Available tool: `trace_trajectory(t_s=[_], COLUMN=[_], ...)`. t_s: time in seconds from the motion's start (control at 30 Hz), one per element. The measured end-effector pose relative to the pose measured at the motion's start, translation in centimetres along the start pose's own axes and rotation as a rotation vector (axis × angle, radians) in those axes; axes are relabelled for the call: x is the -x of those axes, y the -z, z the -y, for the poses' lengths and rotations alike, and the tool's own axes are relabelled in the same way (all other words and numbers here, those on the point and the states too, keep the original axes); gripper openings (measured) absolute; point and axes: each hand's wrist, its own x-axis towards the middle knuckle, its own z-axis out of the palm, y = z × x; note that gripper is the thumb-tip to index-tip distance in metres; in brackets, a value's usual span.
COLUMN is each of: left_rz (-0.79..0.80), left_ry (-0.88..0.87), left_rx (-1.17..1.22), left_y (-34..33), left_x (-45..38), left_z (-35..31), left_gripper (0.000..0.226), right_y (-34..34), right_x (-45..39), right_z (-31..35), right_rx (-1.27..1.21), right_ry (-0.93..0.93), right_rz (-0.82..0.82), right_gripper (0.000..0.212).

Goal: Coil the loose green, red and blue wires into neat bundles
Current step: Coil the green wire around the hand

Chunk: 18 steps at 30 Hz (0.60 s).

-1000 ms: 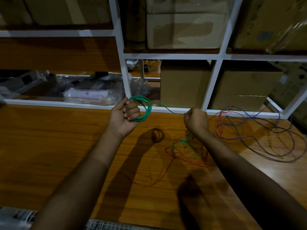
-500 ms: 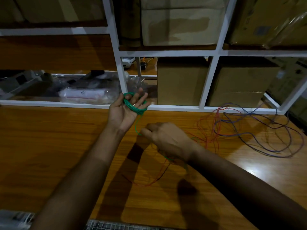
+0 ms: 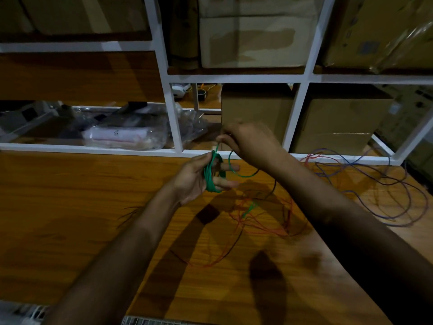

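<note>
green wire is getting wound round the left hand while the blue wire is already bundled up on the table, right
Not quite. In the head view the blue wire still lies loose on the table, not bundled. The green wire is indeed looped round the left hand.

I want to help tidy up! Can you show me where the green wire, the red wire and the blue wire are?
green wire (image 3: 209, 177): head view, on the coil wound round the left hand's fingers.
red wire (image 3: 264, 227): head view, on a loose strand lying on the table.
blue wire (image 3: 384, 184): head view, on a loose loop at the right.
</note>
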Motion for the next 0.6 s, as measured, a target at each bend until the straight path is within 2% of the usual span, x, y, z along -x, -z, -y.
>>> trace_trajectory(t_s=[0.07, 0.17, 0.27, 0.33, 0.4, 0.47, 0.53, 0.6], left_rz=[0.032, 0.103, 0.146, 0.246, 0.320, 0.328, 0.321, 0.297], left_ry=[0.033, 0.087, 0.127, 0.131, 0.088, 0.031, -0.034, -0.108], left_rx=[-0.041, 0.005, 0.163, 0.348, 0.507, 0.573, 0.631, 0.696], left_y=[0.0, 0.7, 1.7, 3.0, 4.5, 5.7, 6.6, 7.5], left_x=[0.1, 0.1, 0.4, 0.7, 0.9, 1.2, 1.4, 1.5], left_z=[0.1, 0.1, -0.4, -0.9, -1.4, -1.7, -2.0, -2.4], left_gripper=[0.033, 0.036, 0.037, 0.037, 0.038, 0.039, 0.037, 0.033], right_y=[0.1, -0.3, -1.5, -2.4, -3.0, -3.8, -4.6, -5.8], right_x=[-0.6, -1.1, -0.6, 0.5, 1.9, 3.4, 4.7, 5.7], right_z=[-0.8, -2.2, -3.8, -5.0, -6.3, -7.6, -8.4, -8.7], right_rx=[-0.172, -0.299, -0.451, -0.608, -0.846, -1.077, -1.122, -1.052], right_ry=[-0.059, -0.127, -0.176, -0.256, -0.375, -0.459, -0.457, -0.431], right_rz=[0.083, 0.160, 0.210, 0.275, 0.318, 0.403, 0.540, 0.621], right_gripper=[0.019, 0.027, 0.023, 0.025, 0.025, 0.022, 0.018, 0.022])
